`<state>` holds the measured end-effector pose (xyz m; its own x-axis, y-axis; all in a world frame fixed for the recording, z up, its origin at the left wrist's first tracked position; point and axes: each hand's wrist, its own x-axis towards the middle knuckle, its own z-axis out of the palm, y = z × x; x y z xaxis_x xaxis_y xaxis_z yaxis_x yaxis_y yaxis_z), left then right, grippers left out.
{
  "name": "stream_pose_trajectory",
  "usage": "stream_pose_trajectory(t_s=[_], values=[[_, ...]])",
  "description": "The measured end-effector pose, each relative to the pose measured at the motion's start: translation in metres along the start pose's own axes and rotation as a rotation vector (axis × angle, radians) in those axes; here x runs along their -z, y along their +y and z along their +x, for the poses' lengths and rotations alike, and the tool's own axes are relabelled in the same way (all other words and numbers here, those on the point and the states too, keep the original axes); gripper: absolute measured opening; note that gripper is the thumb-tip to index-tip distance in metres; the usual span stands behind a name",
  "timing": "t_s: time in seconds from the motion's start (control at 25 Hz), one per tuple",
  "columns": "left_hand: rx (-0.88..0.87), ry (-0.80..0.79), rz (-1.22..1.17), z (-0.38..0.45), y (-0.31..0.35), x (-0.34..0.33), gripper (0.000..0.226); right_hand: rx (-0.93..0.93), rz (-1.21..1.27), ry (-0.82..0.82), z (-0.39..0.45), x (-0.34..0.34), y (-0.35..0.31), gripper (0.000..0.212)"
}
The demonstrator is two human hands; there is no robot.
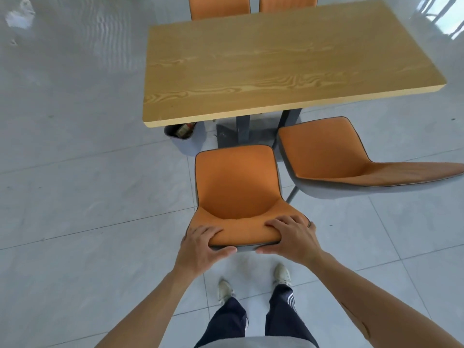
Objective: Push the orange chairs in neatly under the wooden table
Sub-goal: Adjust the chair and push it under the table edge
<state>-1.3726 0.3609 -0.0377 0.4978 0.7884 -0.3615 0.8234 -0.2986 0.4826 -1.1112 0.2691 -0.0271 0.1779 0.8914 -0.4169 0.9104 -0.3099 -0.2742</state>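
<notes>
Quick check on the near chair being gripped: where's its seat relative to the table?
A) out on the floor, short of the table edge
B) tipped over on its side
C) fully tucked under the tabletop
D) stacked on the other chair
A: the left hand and right hand grip the backrest of the near chair, whose whole seat shows on the floor, short of the wooden table edge.
</notes>
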Motion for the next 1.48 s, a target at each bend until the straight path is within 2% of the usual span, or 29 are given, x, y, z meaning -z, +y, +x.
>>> stream_pose_trajectory(t_s=[0.24,0.44,1.48], values=[[-0.039,0.124,0.043,0.001,0.000,-0.010,0.086,0.027,-0.018,0.033,0.003,-0.002,0.006,0.099],[-0.041,0.169,0.031,0.011,0.009,-0.011,0.083,0.038,-0.012,0.045,0.011,0.005,0.015,0.095],[0.001,0.150,-0.032,0.084,0.050,-0.004,0.081,0.058,0.003,0.023,0.074,0.051,0.061,0.094]])
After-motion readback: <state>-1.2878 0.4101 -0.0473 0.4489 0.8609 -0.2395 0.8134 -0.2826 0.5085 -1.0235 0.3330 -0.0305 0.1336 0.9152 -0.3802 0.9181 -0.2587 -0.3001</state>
